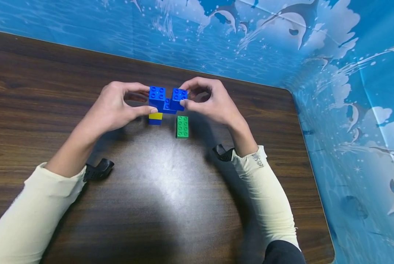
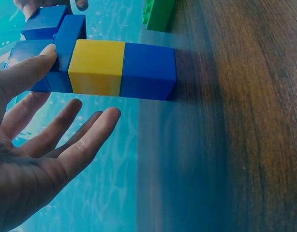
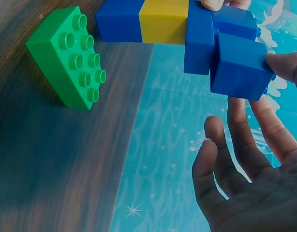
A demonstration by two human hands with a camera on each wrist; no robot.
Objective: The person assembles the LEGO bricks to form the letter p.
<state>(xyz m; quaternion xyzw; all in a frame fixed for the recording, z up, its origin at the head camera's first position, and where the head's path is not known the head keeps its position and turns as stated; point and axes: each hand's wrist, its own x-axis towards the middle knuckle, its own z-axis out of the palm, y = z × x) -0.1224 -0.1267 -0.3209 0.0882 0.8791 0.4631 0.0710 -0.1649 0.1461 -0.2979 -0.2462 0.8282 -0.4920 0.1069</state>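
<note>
A small brick tower stands on the table: a blue brick [image 1: 155,122] at the bottom, a yellow brick [image 1: 155,116] above it, then a longer blue brick [image 1: 169,110] jutting out to the right. On the long brick's left end is a square blue brick [image 1: 157,96], which my left hand [image 1: 116,106] pinches between thumb and fingers, thumb low near the joint. My right hand [image 1: 211,99] pinches another square blue brick [image 3: 240,67] at the long brick's right end; it looks slightly askew there in the right wrist view. The other fingers of both hands are spread loosely.
A green brick [image 1: 182,127] with studs up lies on the dark wooden table [image 1: 144,205], just in front of the overhanging blue brick. Behind the table and along its right side hangs a blue sheet [image 1: 183,40] printed with dolphins.
</note>
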